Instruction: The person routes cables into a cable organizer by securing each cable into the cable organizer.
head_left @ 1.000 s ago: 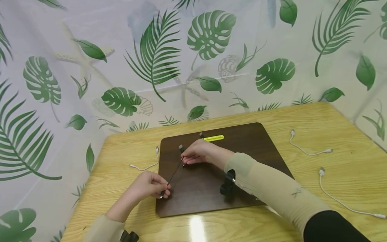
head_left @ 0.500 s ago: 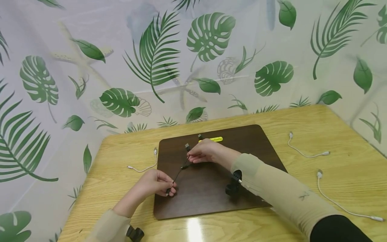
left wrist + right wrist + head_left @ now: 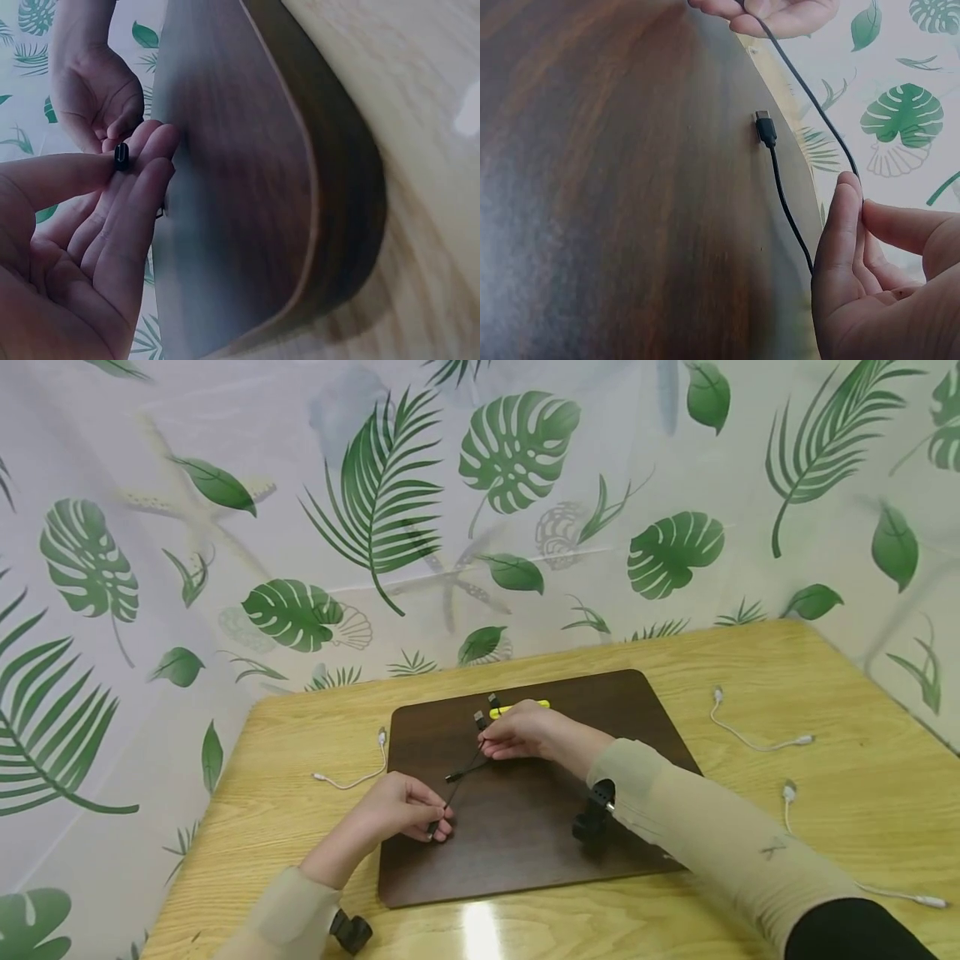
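Between my two hands runs a thin black USB cable (image 3: 810, 91). My left hand (image 3: 405, 808) pinches it at its small end plug (image 3: 121, 157), low over the left part of a dark brown board (image 3: 517, 835). Farther back, my right hand (image 3: 534, 731) pinches the cord between thumb and fingers, close to a USB-A plug (image 3: 480, 721). Another small black plug (image 3: 765, 129) points toward the left hand; its cord passes behind the right fingers. Behind the right hand lies a yellow strip (image 3: 540, 704), partly covered, with a second black USB-A plug (image 3: 493, 701) at its left end.
The board lies on a light wooden table (image 3: 300, 827). A short white cable (image 3: 363, 777) lies left of the board, and two more white cables (image 3: 750, 739) lie to its right, one partly behind the right forearm. A leaf-patterned sheet (image 3: 420, 510) hangs behind.
Both hands have shifted to the right over the board, carrying the black cable along. The other small black plug now shows more fully between the hands. The white cables have stayed put.
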Available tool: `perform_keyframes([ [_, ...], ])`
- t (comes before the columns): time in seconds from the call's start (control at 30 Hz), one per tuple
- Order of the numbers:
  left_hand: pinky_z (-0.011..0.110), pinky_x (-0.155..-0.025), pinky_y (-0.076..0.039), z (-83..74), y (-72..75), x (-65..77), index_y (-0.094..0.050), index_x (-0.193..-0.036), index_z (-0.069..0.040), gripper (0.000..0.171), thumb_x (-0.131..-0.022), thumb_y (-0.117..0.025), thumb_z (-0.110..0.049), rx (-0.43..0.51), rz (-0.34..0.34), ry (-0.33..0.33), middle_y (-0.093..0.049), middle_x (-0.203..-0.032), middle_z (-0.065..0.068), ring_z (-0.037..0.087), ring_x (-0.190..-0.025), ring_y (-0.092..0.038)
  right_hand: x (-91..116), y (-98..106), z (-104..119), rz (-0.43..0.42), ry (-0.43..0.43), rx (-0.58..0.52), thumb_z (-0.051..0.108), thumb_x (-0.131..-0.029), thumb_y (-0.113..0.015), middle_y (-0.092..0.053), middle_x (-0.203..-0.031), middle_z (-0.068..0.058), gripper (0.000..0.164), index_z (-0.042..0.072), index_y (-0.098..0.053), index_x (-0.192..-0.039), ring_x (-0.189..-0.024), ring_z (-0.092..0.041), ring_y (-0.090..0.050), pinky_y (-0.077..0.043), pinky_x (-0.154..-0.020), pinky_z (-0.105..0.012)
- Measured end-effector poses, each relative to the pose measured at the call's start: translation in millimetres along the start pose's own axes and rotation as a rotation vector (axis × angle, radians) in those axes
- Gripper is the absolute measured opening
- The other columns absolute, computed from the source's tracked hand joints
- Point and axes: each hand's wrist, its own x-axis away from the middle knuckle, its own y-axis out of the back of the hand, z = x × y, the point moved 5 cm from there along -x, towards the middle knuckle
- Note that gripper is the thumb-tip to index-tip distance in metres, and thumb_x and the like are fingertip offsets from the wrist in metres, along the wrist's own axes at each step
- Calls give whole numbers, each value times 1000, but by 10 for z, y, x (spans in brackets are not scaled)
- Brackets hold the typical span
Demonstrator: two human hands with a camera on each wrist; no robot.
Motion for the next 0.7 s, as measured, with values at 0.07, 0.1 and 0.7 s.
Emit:
perform_keyframes([
  [0.07,32,-72,-66,-4,-15,-18,-78,-106,13,18,-101,-66,0,4,4,-1,-82,-92,22,9,-76,-78,3,18,-10,-1,-5,-5,1,-106,-59,-74,-66,-3,23,-14,-70,-120,-57,-7,-71,-60,-59,-19],
  [0.1,33,-72,-66,-3,-24,-28,-78,-105,13,18,-101,-66,0,5,6,-1,-81,-92,22,10,-75,-78,3,29,-15,-1,-6,-5,1,-106,-59,-74,-66,-2,24,-15,-69,-120,-58,-7,-71,-60,-59,-19],
  [0.7,31,-70,-66,-126,-95,-240,-80,-102,10,17,-100,-67,-1,-27,-4,-11,-82,-87,18,8,-70,-76,41,282,32,-20,26,-4,1,-106,-59,-74,-66,0,19,-11,-73,-111,-59,-6,-71,-60,-61,-19],
])
